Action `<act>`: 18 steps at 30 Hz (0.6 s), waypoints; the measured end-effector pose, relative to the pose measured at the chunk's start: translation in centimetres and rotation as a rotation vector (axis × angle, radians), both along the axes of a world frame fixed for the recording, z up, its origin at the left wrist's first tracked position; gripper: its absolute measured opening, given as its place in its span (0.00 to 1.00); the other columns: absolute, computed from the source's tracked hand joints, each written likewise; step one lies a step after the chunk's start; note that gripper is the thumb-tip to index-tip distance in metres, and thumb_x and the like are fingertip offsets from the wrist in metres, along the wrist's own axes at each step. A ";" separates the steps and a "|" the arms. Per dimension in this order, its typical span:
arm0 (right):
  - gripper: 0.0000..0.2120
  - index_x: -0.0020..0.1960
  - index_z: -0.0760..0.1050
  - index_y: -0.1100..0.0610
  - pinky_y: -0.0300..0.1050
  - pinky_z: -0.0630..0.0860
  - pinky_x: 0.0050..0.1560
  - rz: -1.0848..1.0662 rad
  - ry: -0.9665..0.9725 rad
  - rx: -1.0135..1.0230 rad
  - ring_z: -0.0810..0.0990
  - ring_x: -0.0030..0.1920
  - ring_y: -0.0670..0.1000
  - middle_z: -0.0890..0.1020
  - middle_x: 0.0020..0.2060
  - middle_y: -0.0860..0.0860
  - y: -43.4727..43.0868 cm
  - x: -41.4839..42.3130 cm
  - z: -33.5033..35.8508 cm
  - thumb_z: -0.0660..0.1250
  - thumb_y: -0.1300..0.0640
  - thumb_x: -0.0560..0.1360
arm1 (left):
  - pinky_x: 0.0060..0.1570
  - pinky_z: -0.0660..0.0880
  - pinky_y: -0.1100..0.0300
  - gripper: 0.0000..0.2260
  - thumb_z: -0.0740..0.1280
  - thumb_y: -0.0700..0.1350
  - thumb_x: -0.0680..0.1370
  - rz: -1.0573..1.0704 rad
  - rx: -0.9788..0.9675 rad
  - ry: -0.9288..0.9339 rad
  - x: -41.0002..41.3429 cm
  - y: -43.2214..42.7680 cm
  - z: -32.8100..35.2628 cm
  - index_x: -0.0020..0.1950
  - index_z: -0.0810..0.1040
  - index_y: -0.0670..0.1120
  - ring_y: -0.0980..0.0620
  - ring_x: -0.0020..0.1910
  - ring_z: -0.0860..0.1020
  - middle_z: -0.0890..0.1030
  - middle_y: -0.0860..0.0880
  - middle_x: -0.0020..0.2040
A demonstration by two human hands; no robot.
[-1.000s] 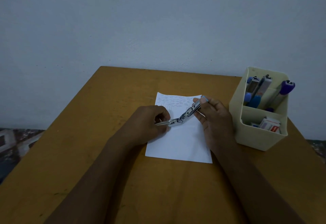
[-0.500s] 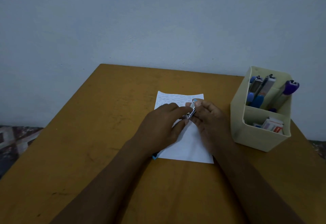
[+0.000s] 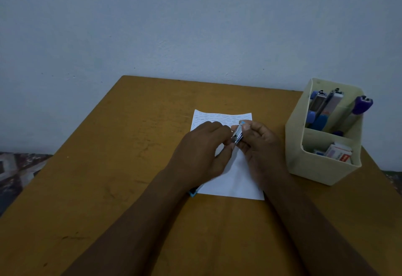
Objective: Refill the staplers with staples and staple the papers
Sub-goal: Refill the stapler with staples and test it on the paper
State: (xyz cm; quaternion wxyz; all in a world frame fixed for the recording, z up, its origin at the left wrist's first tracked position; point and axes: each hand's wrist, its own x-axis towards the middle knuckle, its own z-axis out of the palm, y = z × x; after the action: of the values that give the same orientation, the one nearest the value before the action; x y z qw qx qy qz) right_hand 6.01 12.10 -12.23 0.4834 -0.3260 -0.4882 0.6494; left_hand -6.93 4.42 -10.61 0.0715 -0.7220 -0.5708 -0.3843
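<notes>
Tabletop (image 3: 130, 145): wood-look, ochre-brown, matt, smooth but scuffed with dark scratches and smudges.
Paper (image 3: 235, 177): thin white sheet, matt, far edge slightly wavy, fine ink strokes across the far part.
Stapler (image 3: 237, 134): bright bare metal, glossy, catching light; pale blue plastic at its far tip.
Organiser box (image 3: 322, 167): cream plastic, smooth, dull sheen, a few dark specks.
Stored staplers (image 3: 319, 106): grey metal with blue plastic; one has a glossy purple plastic cap (image 3: 362, 104).
Small boxes (image 3: 337, 154): printed card, white and red.
Wall (image 3: 174, 25): painted, matt, faintly grainy.
</notes>
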 end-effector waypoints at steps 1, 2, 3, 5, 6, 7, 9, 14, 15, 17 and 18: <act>0.06 0.52 0.75 0.59 0.45 0.78 0.50 -0.007 -0.002 0.006 0.80 0.46 0.52 0.82 0.46 0.56 0.0 0.0 0.0 0.61 0.60 0.78 | 0.31 0.68 0.59 0.06 0.68 0.43 0.74 -0.011 0.012 -0.016 0.0 -0.1 0.0 0.38 0.75 0.44 0.54 0.34 0.70 0.75 0.49 0.35; 0.06 0.52 0.75 0.58 0.45 0.78 0.50 -0.020 -0.004 0.014 0.80 0.46 0.51 0.82 0.46 0.55 0.0 0.1 0.1 0.61 0.60 0.78 | 0.30 0.68 0.58 0.08 0.68 0.43 0.74 -0.019 0.022 -0.026 -0.1 -0.2 0.0 0.35 0.73 0.44 0.54 0.33 0.69 0.74 0.50 0.33; 0.05 0.51 0.76 0.57 0.44 0.77 0.50 -0.038 -0.004 0.022 0.80 0.46 0.50 0.82 0.46 0.54 0.1 0.1 0.1 0.61 0.60 0.78 | 0.30 0.67 0.58 0.10 0.68 0.43 0.74 -0.024 0.025 -0.029 -0.2 -0.3 -0.1 0.33 0.72 0.44 0.54 0.31 0.68 0.72 0.50 0.31; 0.05 0.49 0.77 0.56 0.44 0.77 0.50 -0.068 0.008 0.031 0.80 0.46 0.48 0.83 0.46 0.53 0.2 0.2 0.3 0.61 0.60 0.78 | 0.29 0.63 0.61 0.13 0.67 0.44 0.74 -0.024 0.016 -0.030 -0.3 -0.4 -0.3 0.30 0.70 0.44 0.56 0.29 0.66 0.70 0.52 0.28; 0.06 0.49 0.77 0.56 0.43 0.77 0.51 -0.075 0.017 0.033 0.80 0.46 0.49 0.83 0.46 0.54 0.2 0.3 0.4 0.61 0.60 0.78 | 0.29 0.62 0.61 0.14 0.67 0.44 0.74 -0.020 0.005 -0.029 -0.3 -0.4 -0.3 0.30 0.69 0.45 0.56 0.28 0.65 0.69 0.52 0.27; 0.06 0.49 0.77 0.56 0.43 0.77 0.51 -0.076 0.026 0.032 0.80 0.47 0.49 0.83 0.46 0.54 0.3 0.3 0.4 0.61 0.60 0.78 | 0.28 0.62 0.61 0.14 0.68 0.44 0.73 -0.018 -0.007 -0.028 -0.3 -0.4 -0.3 0.30 0.69 0.45 0.56 0.28 0.65 0.69 0.52 0.27; 0.06 0.50 0.77 0.56 0.43 0.77 0.51 -0.060 0.034 0.024 0.81 0.49 0.50 0.83 0.48 0.54 0.3 0.4 0.4 0.61 0.60 0.78 | 0.28 0.66 0.59 0.11 0.69 0.44 0.72 -0.031 -0.050 -0.015 -0.2 -0.4 -0.2 0.32 0.71 0.45 0.55 0.28 0.67 0.71 0.52 0.28; 0.08 0.52 0.77 0.55 0.46 0.77 0.55 0.018 0.029 0.057 0.80 0.52 0.52 0.83 0.49 0.54 0.2 0.2 0.5 0.61 0.58 0.78 | 0.31 0.69 0.66 0.17 0.67 0.47 0.74 -0.045 -0.236 -0.058 -0.1 -0.5 -0.4 0.63 0.72 0.54 0.61 0.33 0.72 0.73 0.58 0.37; 0.08 0.52 0.77 0.55 0.44 0.78 0.54 0.030 0.037 0.057 0.81 0.51 0.51 0.83 0.49 0.53 0.2 0.2 0.5 0.61 0.57 0.77 | 0.31 0.67 0.68 0.22 0.66 0.48 0.75 -0.039 -0.233 -0.025 -0.1 -0.5 -0.5 0.69 0.69 0.54 0.62 0.33 0.70 0.72 0.59 0.38; 0.08 0.52 0.78 0.55 0.42 0.78 0.51 0.042 0.061 0.045 0.81 0.50 0.50 0.83 0.48 0.53 0.2 0.2 0.5 0.62 0.56 0.76 | 0.31 0.68 0.64 0.27 0.63 0.48 0.76 -0.028 -0.209 0.042 0.0 -0.5 -0.5 0.75 0.64 0.52 0.60 0.33 0.68 0.73 0.56 0.39; 0.08 0.51 0.77 0.55 0.40 0.78 0.49 0.046 0.076 0.038 0.81 0.50 0.49 0.83 0.47 0.53 0.2 0.2 0.5 0.62 0.55 0.75 | 0.30 0.70 0.60 0.27 0.62 0.48 0.76 -0.029 -0.199 0.061 0.0 -0.5 -0.6 0.75 0.63 0.51 0.58 0.33 0.68 0.74 0.54 0.40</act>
State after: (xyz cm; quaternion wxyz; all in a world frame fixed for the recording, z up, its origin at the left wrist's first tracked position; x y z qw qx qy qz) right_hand 6.22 12.27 -11.74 0.4927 -0.2809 -0.4891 0.6627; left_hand -6.97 3.94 -11.20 0.0114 -0.7450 -0.5933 -0.3048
